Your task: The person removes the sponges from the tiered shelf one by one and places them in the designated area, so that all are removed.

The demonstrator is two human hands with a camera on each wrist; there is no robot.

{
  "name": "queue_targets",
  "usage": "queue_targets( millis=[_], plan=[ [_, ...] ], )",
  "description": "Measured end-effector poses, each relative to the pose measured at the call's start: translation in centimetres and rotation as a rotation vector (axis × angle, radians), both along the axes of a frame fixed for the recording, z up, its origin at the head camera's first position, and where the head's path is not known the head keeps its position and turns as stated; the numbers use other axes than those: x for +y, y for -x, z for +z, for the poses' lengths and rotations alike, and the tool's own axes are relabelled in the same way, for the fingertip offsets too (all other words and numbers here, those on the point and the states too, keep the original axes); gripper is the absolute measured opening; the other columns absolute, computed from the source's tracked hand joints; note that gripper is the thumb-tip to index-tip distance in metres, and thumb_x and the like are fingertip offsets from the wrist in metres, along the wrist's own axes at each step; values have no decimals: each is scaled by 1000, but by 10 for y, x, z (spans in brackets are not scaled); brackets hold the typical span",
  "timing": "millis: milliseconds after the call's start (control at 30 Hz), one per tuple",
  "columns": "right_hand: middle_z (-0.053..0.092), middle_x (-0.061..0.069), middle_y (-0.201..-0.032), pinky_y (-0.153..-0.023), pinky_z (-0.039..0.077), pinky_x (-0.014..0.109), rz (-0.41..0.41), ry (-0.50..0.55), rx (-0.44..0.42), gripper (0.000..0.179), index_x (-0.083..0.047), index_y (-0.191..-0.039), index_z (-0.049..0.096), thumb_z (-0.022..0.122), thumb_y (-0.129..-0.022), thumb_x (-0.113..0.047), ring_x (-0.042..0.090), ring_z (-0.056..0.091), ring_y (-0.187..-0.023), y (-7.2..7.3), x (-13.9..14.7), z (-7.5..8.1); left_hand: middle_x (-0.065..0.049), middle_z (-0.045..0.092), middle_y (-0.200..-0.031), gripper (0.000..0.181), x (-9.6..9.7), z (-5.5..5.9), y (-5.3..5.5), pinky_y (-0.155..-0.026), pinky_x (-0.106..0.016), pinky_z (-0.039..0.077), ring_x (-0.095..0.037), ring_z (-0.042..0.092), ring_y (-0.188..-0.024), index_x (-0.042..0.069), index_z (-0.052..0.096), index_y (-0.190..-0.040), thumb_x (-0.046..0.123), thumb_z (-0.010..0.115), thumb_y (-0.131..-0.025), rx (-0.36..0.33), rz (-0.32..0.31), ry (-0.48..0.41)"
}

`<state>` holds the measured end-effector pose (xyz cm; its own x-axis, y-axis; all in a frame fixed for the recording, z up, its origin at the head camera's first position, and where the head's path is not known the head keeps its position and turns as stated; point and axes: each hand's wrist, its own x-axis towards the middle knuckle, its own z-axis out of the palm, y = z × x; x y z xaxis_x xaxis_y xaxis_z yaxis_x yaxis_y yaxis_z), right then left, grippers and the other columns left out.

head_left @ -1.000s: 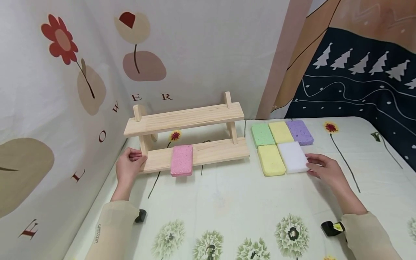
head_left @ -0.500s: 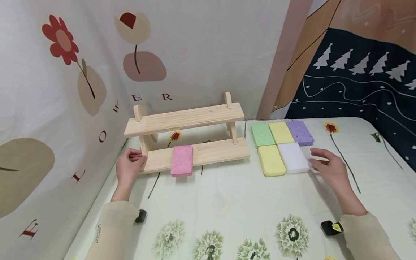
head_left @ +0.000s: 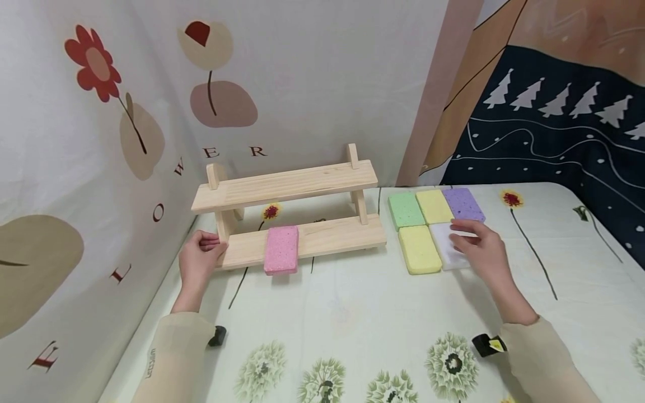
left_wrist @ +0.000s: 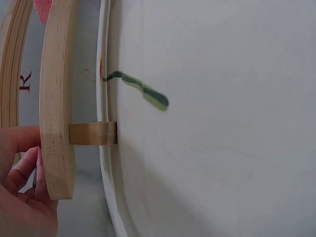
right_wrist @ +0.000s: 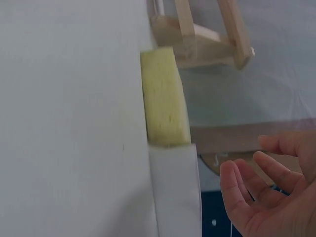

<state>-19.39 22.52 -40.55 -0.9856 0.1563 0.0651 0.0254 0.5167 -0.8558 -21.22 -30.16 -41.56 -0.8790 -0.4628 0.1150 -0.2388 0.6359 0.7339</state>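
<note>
My left hand (head_left: pixel 198 256) grips the left end of the lower board of a two-tier wooden shelf (head_left: pixel 287 184). In the left wrist view its fingers (left_wrist: pixel 27 139) lie at the board's end (left_wrist: pixel 58 113). A pink sponge (head_left: pixel 281 250) lies across the lower board, jutting over its front edge. My right hand (head_left: pixel 481 252) hovers over the white sponge (head_left: pixel 448 246), covering its right part, thumb and fingers loosely bent with nothing between them. Left of the white sponge lies a yellow sponge (head_left: pixel 420 249); the right wrist view shows both from the side.
Behind the white sponge a green sponge (head_left: pixel 406 210), another yellow sponge (head_left: pixel 434 206) and a purple sponge (head_left: pixel 463 204) sit in a row. A printed cloth (head_left: pixel 342 313) covers the table. Patterned fabric walls (head_left: pixel 322 73) stand behind and to the left.
My right hand has come off the white sponge's right edge and moved left over it. The left hand, shelf and sponges stay in place.
</note>
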Motion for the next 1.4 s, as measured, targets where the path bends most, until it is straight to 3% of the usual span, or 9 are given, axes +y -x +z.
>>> queue_targets(
  millis=[100,267,367,733,1067,1400],
  plan=[
    [58,25,-135,-75,54,11,49,28,-6,41,0,-138,54,57,-101,-16,-7,61,-86,4,-17,3,-16,69,-106,25,-1,0,0,-65,-12,40,-4,55,-79,2,63,-110,15,73,-90,5,-2,1],
    [61,25,-131,-79,58,20,141,74,9,39,1,-136,55,59,-100,-13,32,69,-103,12,-46,2,-15,69,-106,26,-3,-1,0,-64,-11,41,-3,55,-79,3,63,-110,17,73,-90,-1,2,-7],
    [63,26,-129,-80,59,24,180,107,20,39,1,-135,56,61,-98,-11,40,67,-107,17,-64,0,-15,69,-106,26,-3,-1,0,-63,-11,41,-4,55,-80,3,63,-111,17,73,-91,-5,1,-11],
    [65,25,-125,-83,59,30,284,245,16,38,0,-132,59,64,-96,-8,33,70,-100,26,-132,1,-15,69,-107,27,-3,-1,0,-64,-11,41,-7,56,-82,3,63,-111,17,73,-91,-6,1,-11],
    [66,22,-121,-82,60,36,391,355,-35,39,0,-131,60,68,-93,-7,33,70,-105,19,-193,-5,-16,69,-106,25,-2,0,-1,-64,-10,40,-5,56,-80,3,63,-110,15,72,-90,10,-1,-9],
    [65,22,-124,-81,60,37,486,431,-90,43,-2,-134,58,68,-93,-7,31,69,-106,14,-226,-15,-17,69,-107,25,-2,-1,-1,-64,-11,40,-8,58,-82,3,63,-111,15,72,-90,7,1,1]
  ],
)
